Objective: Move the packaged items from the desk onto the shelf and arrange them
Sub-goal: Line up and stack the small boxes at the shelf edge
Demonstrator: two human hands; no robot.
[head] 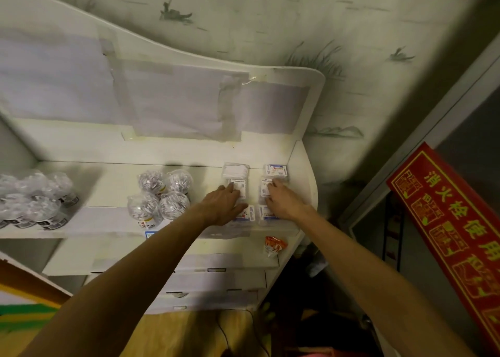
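Observation:
Several small white packets with blue and red print lie in two columns at the right end of the white shelf [113,183]. My left hand [224,206] rests flat, fingers straight, on the middle packet of the left column [240,187]. My right hand [284,201] lies flat on the middle packet of the right column [264,187]. Behind them sit a back-left packet [234,170] and a back-right packet [276,170]. Two front packets [250,212] show between the hands. Both forearms reach up from below.
Clear round packs of white pieces [162,194] stand mid-shelf, and more packs [35,197] at the left. An orange and white sachet [273,245] lies on the lower ledge. Drawers [216,278] sit below. A red sign [454,229] leans at the right.

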